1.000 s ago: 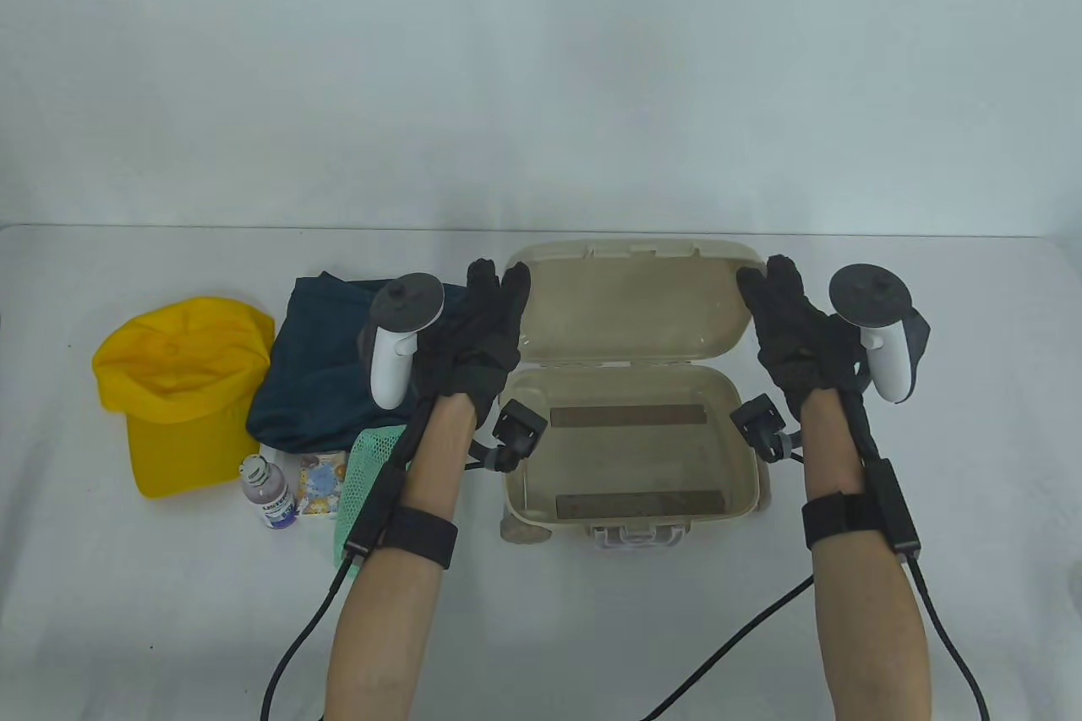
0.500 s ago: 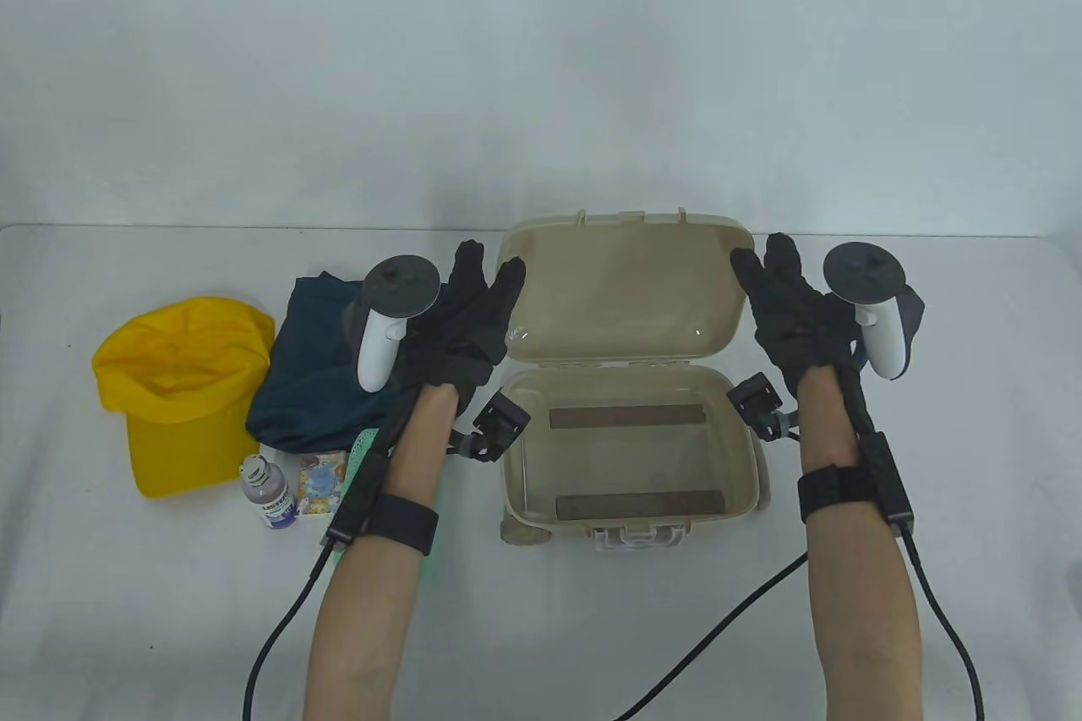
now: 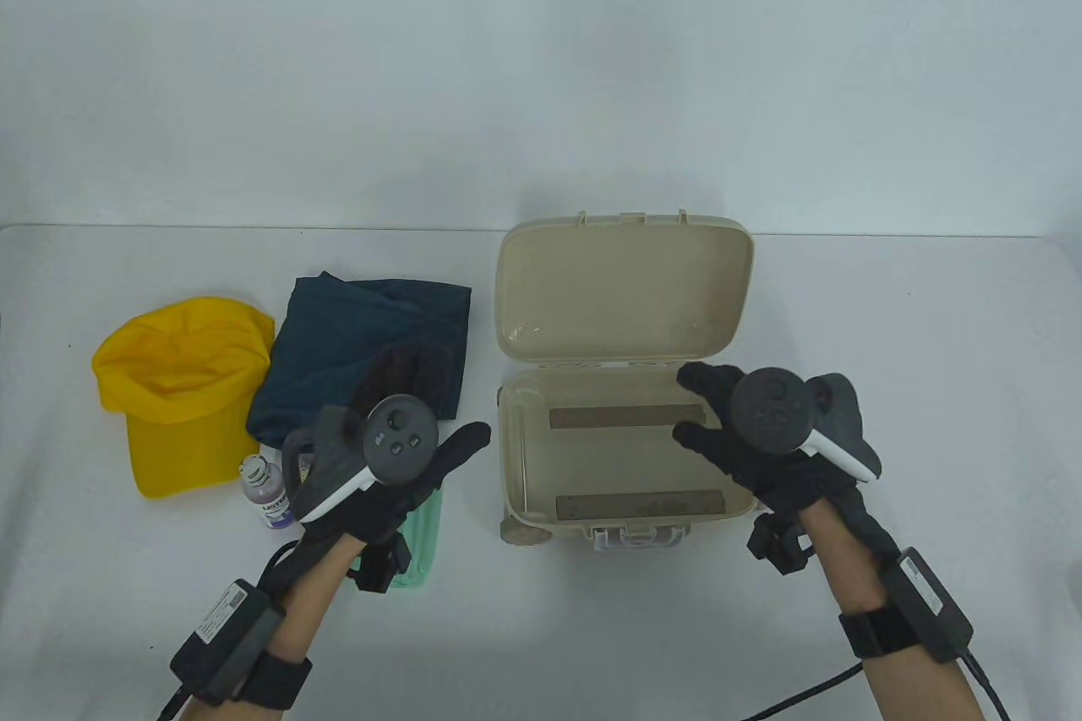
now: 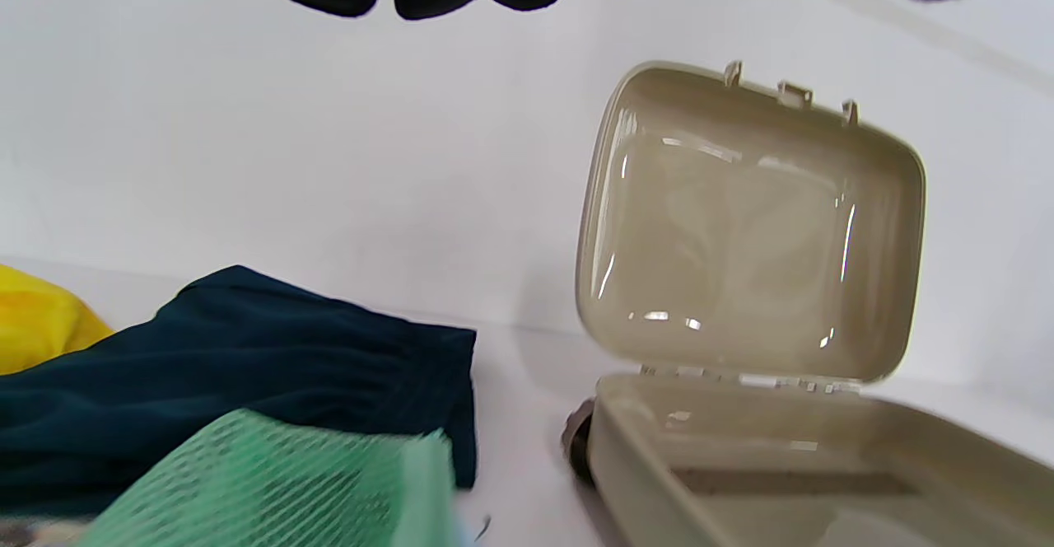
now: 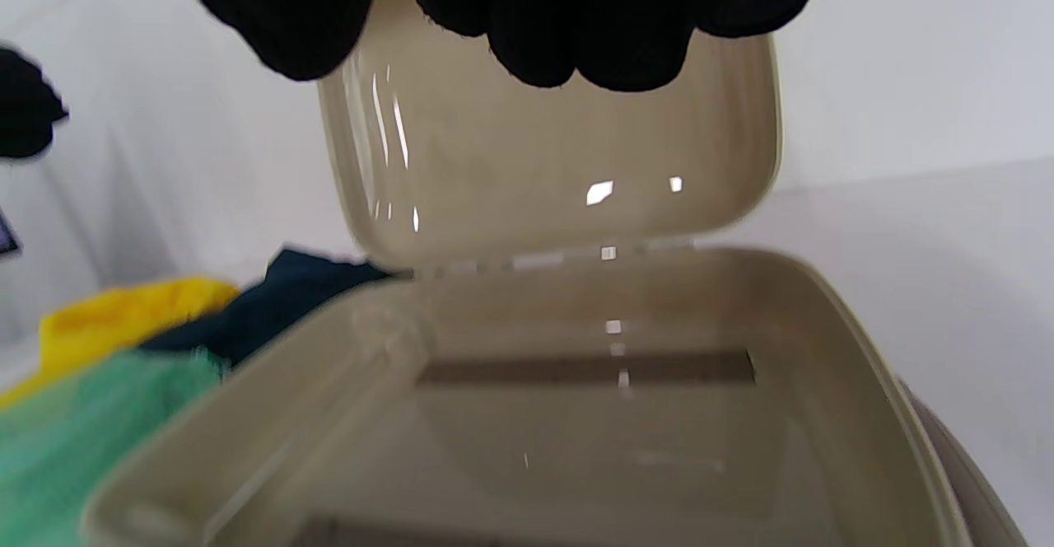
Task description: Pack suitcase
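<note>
**Suitcase open on the table, both hands free above it**

Nearest, the left hand hovers palm down over the green mesh pouch, fingers spread and relaxed; its grip is released and holds nothing. The right hand hangs over the near right part of the suitcase, fingers loosely extended, its grip also released and empty; the right wrist view shows the fingertips above the open shell, apart from it.

The beige suitcase stands right of centre on the white table, its base toward the near side with two dark strips across its floor and a latch on the near wall. Left of it, just past the pouch's near end, a small purple bottle stands upright, beside a patterned packet largely hidden under the left hand.

Farther back, a folded dark teal garment lies left of the suitcase, with a yellow cap touching its left edge. Farthest, the suitcase lid stands raised at the hinge, its glossy inside facing the near side.
</note>
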Action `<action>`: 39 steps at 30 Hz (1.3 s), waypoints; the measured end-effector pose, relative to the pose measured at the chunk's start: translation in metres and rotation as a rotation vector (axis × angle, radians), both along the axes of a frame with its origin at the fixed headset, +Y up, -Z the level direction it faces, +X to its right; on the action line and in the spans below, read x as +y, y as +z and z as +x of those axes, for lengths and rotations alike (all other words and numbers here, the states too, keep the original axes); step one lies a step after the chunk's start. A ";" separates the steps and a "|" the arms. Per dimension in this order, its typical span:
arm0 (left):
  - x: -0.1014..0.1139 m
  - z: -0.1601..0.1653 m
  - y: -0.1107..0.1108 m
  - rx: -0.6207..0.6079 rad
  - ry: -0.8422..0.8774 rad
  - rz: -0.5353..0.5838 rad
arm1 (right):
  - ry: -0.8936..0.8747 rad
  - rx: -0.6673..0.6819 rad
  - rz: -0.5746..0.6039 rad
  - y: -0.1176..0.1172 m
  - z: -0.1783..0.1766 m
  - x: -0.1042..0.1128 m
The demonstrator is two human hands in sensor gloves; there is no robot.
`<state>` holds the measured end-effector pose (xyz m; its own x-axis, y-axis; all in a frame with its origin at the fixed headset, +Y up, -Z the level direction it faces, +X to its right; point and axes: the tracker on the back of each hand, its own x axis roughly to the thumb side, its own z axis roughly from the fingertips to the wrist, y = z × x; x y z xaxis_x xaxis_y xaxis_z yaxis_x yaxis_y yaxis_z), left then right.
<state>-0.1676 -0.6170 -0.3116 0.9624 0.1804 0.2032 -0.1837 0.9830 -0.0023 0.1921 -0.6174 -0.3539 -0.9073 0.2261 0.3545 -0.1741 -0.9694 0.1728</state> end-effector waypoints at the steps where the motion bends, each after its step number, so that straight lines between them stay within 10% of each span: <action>1: -0.004 -0.002 0.003 -0.001 -0.013 0.001 | 0.020 0.008 -0.015 0.001 -0.001 -0.005; 9: -0.042 -0.015 0.017 -0.011 -0.026 -0.015 | 0.327 0.084 -0.153 0.019 -0.008 -0.070; 18: -0.048 -0.018 0.017 -0.017 -0.012 -0.030 | 0.390 0.072 -0.108 0.032 -0.009 -0.089; 39: -0.049 -0.019 0.019 -0.029 -0.008 -0.043 | 0.410 -0.126 -0.090 0.007 0.031 -0.084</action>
